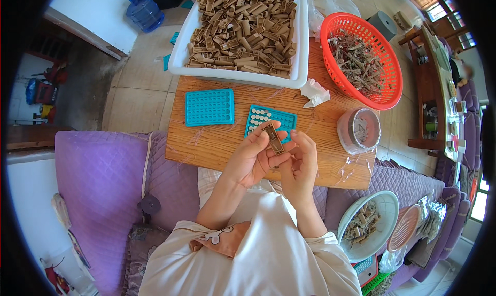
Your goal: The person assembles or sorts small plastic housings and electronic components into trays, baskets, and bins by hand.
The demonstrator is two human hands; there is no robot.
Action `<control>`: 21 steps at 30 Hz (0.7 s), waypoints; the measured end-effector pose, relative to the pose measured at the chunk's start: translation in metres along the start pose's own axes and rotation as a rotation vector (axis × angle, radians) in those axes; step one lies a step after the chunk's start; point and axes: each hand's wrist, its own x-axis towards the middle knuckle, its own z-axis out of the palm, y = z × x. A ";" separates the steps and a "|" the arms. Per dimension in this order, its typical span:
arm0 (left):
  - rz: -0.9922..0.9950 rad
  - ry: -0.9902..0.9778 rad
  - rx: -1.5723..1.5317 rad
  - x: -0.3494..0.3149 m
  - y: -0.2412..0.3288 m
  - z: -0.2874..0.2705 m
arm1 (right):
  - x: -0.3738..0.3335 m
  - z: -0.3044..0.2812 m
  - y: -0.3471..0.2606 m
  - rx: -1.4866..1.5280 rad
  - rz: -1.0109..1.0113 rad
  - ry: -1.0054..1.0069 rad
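The brown part [274, 139] is held above the bench [206, 147], open face up, in the left hand [253, 159], whose grip is closed around it. The right hand [300, 167] is just beside; its grip and contents cannot be told. Steady support seems best, clear of the tray's [288, 121] white discs [257, 119].

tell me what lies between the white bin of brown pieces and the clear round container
Crumpled white paper lies on the wooden table between the white bin and the clear round container; the head view shows it.
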 end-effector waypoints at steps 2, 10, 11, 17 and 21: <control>-0.046 -0.021 -0.055 0.000 0.000 -0.001 | 0.003 -0.007 -0.005 -0.038 0.002 -0.053; 0.208 0.032 0.509 -0.012 -0.011 0.010 | 0.000 -0.007 -0.011 0.420 0.146 -0.013; 0.208 0.034 0.508 -0.014 -0.013 0.010 | -0.002 -0.008 -0.006 0.359 0.158 -0.035; 0.304 0.075 0.811 -0.021 -0.026 -0.003 | -0.009 -0.008 0.022 0.137 0.196 -0.132; 0.195 0.185 0.999 -0.031 -0.035 -0.015 | -0.011 -0.006 0.031 0.137 0.384 -0.217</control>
